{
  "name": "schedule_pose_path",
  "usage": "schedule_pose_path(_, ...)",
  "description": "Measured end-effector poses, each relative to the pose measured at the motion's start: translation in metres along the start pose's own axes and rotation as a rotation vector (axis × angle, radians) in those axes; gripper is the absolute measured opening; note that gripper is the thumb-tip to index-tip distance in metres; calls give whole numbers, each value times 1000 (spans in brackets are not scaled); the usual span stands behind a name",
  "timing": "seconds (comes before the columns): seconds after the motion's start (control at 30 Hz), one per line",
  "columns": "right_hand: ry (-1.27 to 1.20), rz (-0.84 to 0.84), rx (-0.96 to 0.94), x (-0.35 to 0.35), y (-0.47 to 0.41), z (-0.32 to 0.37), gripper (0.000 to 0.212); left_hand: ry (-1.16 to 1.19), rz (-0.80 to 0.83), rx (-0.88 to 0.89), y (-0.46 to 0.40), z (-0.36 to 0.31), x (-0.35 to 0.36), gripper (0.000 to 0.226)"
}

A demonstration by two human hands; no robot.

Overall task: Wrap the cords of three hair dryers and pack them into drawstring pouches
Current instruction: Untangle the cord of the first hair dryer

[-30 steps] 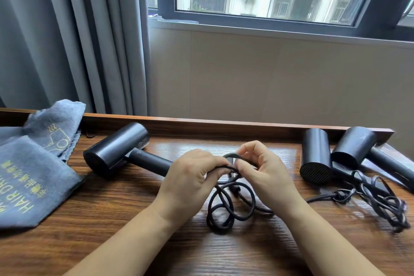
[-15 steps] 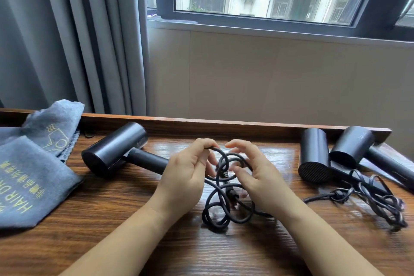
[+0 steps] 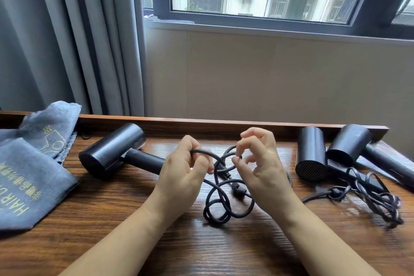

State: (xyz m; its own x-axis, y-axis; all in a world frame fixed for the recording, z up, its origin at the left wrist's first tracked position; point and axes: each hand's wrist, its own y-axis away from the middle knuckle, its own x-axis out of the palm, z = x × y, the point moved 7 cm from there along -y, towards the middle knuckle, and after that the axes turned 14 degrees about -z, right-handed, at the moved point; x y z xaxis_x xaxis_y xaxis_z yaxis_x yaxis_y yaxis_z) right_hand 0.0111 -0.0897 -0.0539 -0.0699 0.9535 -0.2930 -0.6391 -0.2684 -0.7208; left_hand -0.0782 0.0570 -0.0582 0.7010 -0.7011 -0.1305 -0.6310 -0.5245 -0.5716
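Pouches [image 3: 29,177] lie far left on worktop [image 3: 112,242], ready for packing. First dryer [image 3: 114,152] beside them. My left hand [image 3: 181,177] fingers clamp cord [image 3: 224,206]; right hand [image 3: 262,163] fingers pinch a loop, shaping the coil. Two dryers [image 3: 329,152] wait right, cords tangled

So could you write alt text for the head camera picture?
Two hands, the left hand and right hand, hold a looped black cord above a wooden table. Three black hair dryers and grey pouches lie around.
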Motion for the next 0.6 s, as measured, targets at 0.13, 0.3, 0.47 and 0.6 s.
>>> schedule_pose_path(0.13, 31, 161, 59, 11, 4, -6, 25, 47, 54, 7, 1, 3, 5, 58)
schedule_pose_path(0.3, 122, 208, 63, 13, 6, -10, 26, 62, 183, -25, 5, 4, 13, 88)
schedule_pose_path(0.47, 149, 210, 54, 15, 7, -12, 5, 158, 105, -163, 0, 9, 9, 53)
schedule_pose_path(0.6, 29, 75, 166, 4, 4, -10, 32, 84, -45, 36, -1, -5, -1, 27)
